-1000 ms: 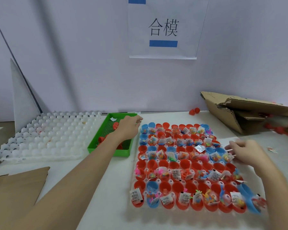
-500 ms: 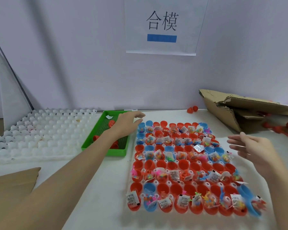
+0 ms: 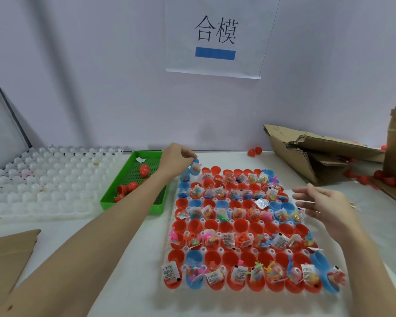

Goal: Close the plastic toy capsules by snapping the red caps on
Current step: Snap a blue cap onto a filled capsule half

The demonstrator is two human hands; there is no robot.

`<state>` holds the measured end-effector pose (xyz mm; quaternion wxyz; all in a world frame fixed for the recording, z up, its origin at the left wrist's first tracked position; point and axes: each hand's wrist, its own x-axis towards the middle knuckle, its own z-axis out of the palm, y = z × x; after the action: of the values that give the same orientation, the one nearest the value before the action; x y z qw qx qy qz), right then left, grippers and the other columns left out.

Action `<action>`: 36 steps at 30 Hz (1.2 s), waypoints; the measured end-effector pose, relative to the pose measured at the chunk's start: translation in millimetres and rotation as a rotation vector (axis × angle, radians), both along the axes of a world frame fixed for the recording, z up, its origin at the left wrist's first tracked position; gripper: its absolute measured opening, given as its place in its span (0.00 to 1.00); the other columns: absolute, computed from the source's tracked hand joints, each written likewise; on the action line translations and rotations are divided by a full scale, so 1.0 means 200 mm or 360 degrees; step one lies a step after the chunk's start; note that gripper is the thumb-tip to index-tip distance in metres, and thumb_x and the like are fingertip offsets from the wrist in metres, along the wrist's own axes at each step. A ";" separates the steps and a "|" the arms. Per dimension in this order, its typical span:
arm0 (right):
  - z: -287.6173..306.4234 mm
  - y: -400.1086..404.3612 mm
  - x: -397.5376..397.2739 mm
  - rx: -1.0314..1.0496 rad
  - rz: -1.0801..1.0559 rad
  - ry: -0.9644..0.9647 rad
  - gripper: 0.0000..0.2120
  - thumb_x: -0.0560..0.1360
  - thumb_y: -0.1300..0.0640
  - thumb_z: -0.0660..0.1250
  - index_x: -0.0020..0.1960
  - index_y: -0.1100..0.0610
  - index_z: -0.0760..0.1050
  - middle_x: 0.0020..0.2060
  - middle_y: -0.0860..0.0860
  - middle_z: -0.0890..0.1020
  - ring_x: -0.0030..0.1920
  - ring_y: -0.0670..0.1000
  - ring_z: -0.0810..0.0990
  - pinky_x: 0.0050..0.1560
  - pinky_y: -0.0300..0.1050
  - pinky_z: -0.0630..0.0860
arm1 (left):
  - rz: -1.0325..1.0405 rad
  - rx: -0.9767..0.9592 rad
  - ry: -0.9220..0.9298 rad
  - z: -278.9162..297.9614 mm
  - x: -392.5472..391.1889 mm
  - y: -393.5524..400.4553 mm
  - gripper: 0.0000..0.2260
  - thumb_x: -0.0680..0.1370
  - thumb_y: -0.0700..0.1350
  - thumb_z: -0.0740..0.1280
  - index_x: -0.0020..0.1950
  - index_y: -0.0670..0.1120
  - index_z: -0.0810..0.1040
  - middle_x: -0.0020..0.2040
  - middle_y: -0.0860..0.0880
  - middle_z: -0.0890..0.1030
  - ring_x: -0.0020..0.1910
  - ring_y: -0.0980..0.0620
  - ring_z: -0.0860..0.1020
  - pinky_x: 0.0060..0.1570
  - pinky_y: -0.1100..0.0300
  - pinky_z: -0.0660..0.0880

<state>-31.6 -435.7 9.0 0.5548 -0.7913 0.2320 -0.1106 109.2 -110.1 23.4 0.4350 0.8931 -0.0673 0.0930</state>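
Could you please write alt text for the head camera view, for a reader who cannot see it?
A person's left hand pinches a blue capsule at the far left corner of a tray packed with red and blue toy-filled cups, while the open right hand hovers over its right side. A green tray holding red caps sits to the left.

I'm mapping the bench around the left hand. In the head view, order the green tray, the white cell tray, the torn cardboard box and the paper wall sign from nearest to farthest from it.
From the left hand:
1. Green tray, just beside it on its left.
2. White cell tray, farther left.
3. Torn cardboard box, far right.
The wall sign hangs above; its rank against the white tray and the box is too close to call.
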 end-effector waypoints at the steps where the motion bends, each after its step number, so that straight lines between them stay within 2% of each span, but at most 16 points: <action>1: 0.00 0.00 0.00 -0.0002 0.0012 0.0002 0.16 0.86 0.53 0.57 0.51 0.56 0.81 0.47 0.54 0.84 0.47 0.53 0.82 0.40 0.44 0.75 | 0.0026 -0.0080 -0.0015 0.02 -0.01 0.01 0.07 0.80 0.36 0.71 0.53 0.44 0.88 0.50 0.47 0.87 0.50 0.54 0.83 0.51 0.64 0.77; 4: 0.00 0.01 0.00 0.0009 0.0045 0.0010 0.16 0.86 0.53 0.57 0.52 0.57 0.82 0.47 0.55 0.84 0.48 0.54 0.82 0.41 0.45 0.76 | 0.0016 -0.0266 -0.0008 0.10 -0.11 0.03 0.07 0.80 0.36 0.71 0.50 0.46 0.87 0.46 0.50 0.86 0.44 0.58 0.82 0.42 0.71 0.75; 8: 0.02 -0.01 -0.03 -0.0013 0.0042 -0.0118 0.16 0.86 0.53 0.57 0.53 0.56 0.82 0.48 0.54 0.84 0.48 0.53 0.82 0.42 0.44 0.76 | -0.0060 -0.0528 0.0178 0.17 -0.36 0.06 0.08 0.80 0.33 0.69 0.50 0.42 0.86 0.46 0.47 0.86 0.34 0.53 0.86 0.36 0.67 0.80; 11: 0.07 -0.03 -0.09 0.0025 0.0000 -0.0376 0.15 0.86 0.52 0.57 0.50 0.51 0.81 0.49 0.54 0.84 0.48 0.53 0.81 0.45 0.44 0.75 | -0.0024 -0.0760 0.0290 0.14 -0.57 0.11 0.08 0.81 0.33 0.67 0.52 0.40 0.85 0.47 0.41 0.87 0.33 0.49 0.87 0.33 0.66 0.79; 15: 0.19 0.07 -0.13 0.0057 0.0066 -0.0606 0.14 0.85 0.51 0.58 0.52 0.51 0.82 0.48 0.54 0.85 0.46 0.51 0.82 0.45 0.43 0.76 | 0.0129 -0.0935 0.0350 0.05 -0.72 0.15 0.07 0.82 0.36 0.67 0.52 0.42 0.85 0.49 0.41 0.87 0.36 0.48 0.87 0.35 0.65 0.79; 18: 0.29 0.23 -0.13 -0.0043 0.0395 -0.0710 0.12 0.84 0.52 0.60 0.56 0.52 0.82 0.44 0.51 0.85 0.41 0.47 0.82 0.40 0.39 0.79 | 0.0216 -0.1007 0.0319 -0.03 -0.75 0.18 0.07 0.82 0.37 0.68 0.51 0.45 0.85 0.49 0.41 0.86 0.33 0.51 0.85 0.38 0.63 0.79; 21: 0.37 0.44 -0.10 -0.0236 0.0683 -0.0742 0.08 0.82 0.54 0.64 0.56 0.50 0.82 0.40 0.46 0.86 0.39 0.46 0.84 0.38 0.38 0.81 | 0.0246 -0.1067 0.0224 -0.06 -0.76 0.18 0.07 0.82 0.37 0.68 0.49 0.45 0.85 0.48 0.41 0.86 0.31 0.52 0.83 0.38 0.65 0.78; 24: 0.37 0.68 -0.09 -0.0403 0.0901 -0.0800 0.07 0.81 0.57 0.68 0.57 0.50 0.82 0.40 0.44 0.86 0.40 0.43 0.85 0.40 0.34 0.80 | 0.0274 -0.1122 0.0178 -0.08 -0.76 0.18 0.06 0.81 0.38 0.69 0.49 0.44 0.85 0.42 0.47 0.87 0.30 0.50 0.83 0.43 0.62 0.75; 27: 0.28 0.92 -0.09 -0.0572 0.0836 -0.1029 0.10 0.79 0.60 0.70 0.58 0.49 0.82 0.46 0.42 0.84 0.45 0.41 0.82 0.45 0.31 0.79 | 0.0276 -0.1178 0.0145 -0.09 -0.75 0.21 0.06 0.82 0.38 0.68 0.47 0.43 0.85 0.37 0.50 0.86 0.29 0.49 0.82 0.46 0.56 0.75; 29: 0.21 1.03 -0.10 -0.0690 0.0865 -0.1053 0.14 0.79 0.57 0.71 0.63 0.48 0.80 0.53 0.44 0.80 0.48 0.41 0.80 0.47 0.29 0.77 | 0.0253 -0.1136 0.0093 -0.08 -0.73 0.23 0.07 0.82 0.38 0.68 0.47 0.43 0.85 0.36 0.49 0.85 0.29 0.49 0.82 0.48 0.53 0.79; 31: 0.14 1.08 -0.10 -0.0759 0.0993 -0.0947 0.20 0.78 0.52 0.71 0.70 0.45 0.76 0.58 0.45 0.76 0.52 0.42 0.78 0.53 0.32 0.78 | 0.0204 -0.1056 0.0049 -0.08 -0.72 0.24 0.08 0.82 0.37 0.68 0.47 0.43 0.85 0.36 0.48 0.85 0.30 0.48 0.83 0.44 0.56 0.80; 33: 0.09 1.10 -0.11 -0.0826 0.1101 -0.0840 0.23 0.78 0.49 0.71 0.72 0.42 0.74 0.59 0.45 0.76 0.53 0.43 0.77 0.57 0.38 0.78 | 0.0168 -0.1044 0.0016 -0.10 -0.72 0.25 0.09 0.81 0.36 0.68 0.45 0.43 0.86 0.37 0.47 0.86 0.30 0.48 0.83 0.39 0.59 0.80; 36: 0.06 1.11 -0.12 -0.0833 0.1100 -0.0838 0.18 0.79 0.54 0.71 0.68 0.46 0.78 0.54 0.44 0.78 0.50 0.44 0.79 0.56 0.44 0.80 | 0.0065 -0.1091 0.0031 -0.15 -0.72 0.26 0.10 0.83 0.38 0.67 0.47 0.45 0.87 0.42 0.45 0.87 0.36 0.48 0.84 0.41 0.56 0.80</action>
<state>-56.5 -213.2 20.8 0.3818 -0.8796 -0.2266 -0.1707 -35.3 -57.7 -5.9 0.7086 0.6968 -0.0103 0.1104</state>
